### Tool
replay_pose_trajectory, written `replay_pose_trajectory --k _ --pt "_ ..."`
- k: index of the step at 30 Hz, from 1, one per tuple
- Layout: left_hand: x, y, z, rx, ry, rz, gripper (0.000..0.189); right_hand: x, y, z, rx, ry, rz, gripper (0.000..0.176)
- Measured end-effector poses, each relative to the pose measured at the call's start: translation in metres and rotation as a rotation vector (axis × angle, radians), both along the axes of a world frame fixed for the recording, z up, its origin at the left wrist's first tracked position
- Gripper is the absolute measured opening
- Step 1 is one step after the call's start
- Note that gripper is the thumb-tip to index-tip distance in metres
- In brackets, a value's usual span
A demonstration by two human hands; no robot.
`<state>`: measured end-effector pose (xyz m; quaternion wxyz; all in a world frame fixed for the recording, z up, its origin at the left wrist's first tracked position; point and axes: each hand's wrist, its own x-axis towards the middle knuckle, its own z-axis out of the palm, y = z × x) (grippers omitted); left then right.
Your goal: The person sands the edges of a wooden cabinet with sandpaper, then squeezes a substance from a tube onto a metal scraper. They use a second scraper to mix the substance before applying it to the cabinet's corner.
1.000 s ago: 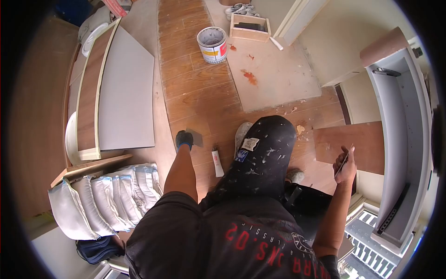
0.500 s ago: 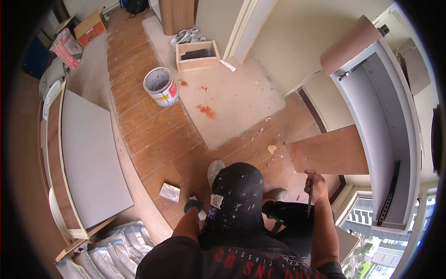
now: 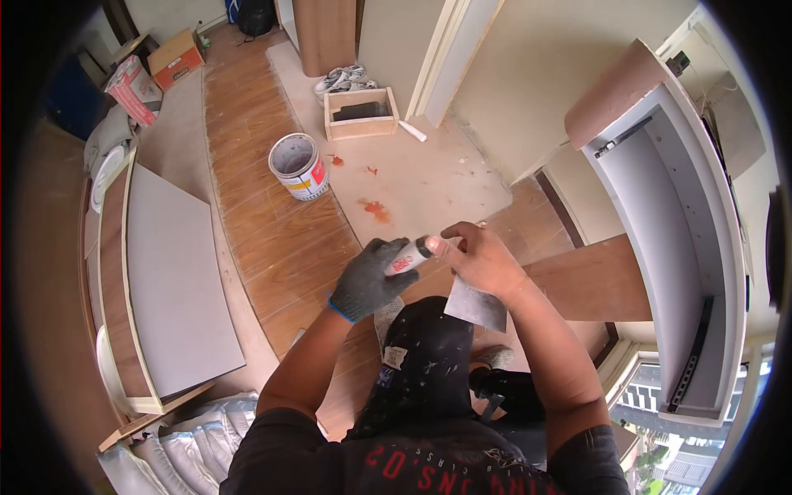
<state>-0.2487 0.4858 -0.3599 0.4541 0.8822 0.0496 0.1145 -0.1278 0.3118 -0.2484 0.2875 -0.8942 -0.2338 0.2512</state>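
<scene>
My left hand (image 3: 375, 279), in a grey glove with a blue cuff, is closed around a white tube (image 3: 406, 259) with red print and a dark collar. It is held tilted in front of my knees. Bare, my right hand (image 3: 483, 262) meets the tube's capped end with its thumb and fingertips. From beneath that same hand hangs a flat metal scraper (image 3: 477, 304), its upper edge hidden by the palm and fingers.
An open paint can (image 3: 299, 167) stands on the wood floor. Behind it are a wooden box (image 3: 360, 126) and a white tube-shaped piece (image 3: 412, 130). A white cabinet frame (image 3: 693, 272) and brown board (image 3: 590, 279) stand at right, a pale panel (image 3: 181, 280) at left.
My left hand has risen from the floor beside my foot, now with the tube. My right hand has moved inward and up with the scraper, meeting the tube's end.
</scene>
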Motion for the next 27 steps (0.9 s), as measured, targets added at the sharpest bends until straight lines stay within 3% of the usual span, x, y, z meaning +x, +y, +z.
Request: replay_pose_trajectory --k 3,6,7,10,11,12,15,16,19,20,22,24,27 --pt "0.008 -0.007 0.022 0.077 -0.064 -0.045 0.057 -0.007 0.01 0.009 -0.033 -0.13 0.065 0.051" --pt "0.006 -0.009 0.032 0.05 -0.071 -0.119 0.058 -0.004 -0.007 0.004 0.102 -0.105 0.099 0.048" --pt "0.007 -0.008 0.034 0.025 -0.076 -0.156 0.059 0.0 -0.016 -0.002 0.191 -0.034 -0.012 0.047" --pt "0.004 0.016 0.032 -0.382 0.181 -0.289 0.066 0.014 -0.047 -0.012 0.458 0.238 -0.346 0.043" --pt "0.004 0.024 0.026 -1.039 0.339 -0.305 0.079 0.022 -0.057 -0.009 0.558 0.366 -0.468 0.042" --pt "0.009 0.023 0.021 -1.11 0.245 -0.3 0.083 0.025 -0.064 -0.008 0.658 0.5 -0.594 0.042" --pt "0.023 -0.007 0.001 -1.359 -0.078 -0.282 0.096 0.017 -0.053 -0.02 0.59 0.641 -0.638 0.042" --pt "0.031 -0.022 -0.001 -1.395 -0.178 -0.259 0.092 0.014 -0.048 -0.023 0.564 0.687 -0.647 0.042" --pt "0.05 -0.038 0.002 -1.11 -0.332 -0.065 0.072 0.017 -0.04 -0.022 0.619 0.68 -0.534 0.041" --pt "0.056 -0.035 0.002 -1.177 -0.197 -0.024 0.058 0.02 -0.039 -0.024 0.65 0.658 -0.491 0.04" --pt "0.07 -0.045 0.007 -1.469 -0.268 0.021 0.044 0.027 -0.039 -0.031 0.704 0.508 -0.426 0.039" --pt "0.085 -0.049 0.0 -1.595 -0.261 0.098 0.041 0.031 -0.037 -0.036 0.756 0.378 -0.393 0.038" --pt "0.092 -0.046 -0.008 -1.574 -0.249 0.135 0.038 0.043 -0.04 -0.04 0.516 0.614 -0.587 0.035"
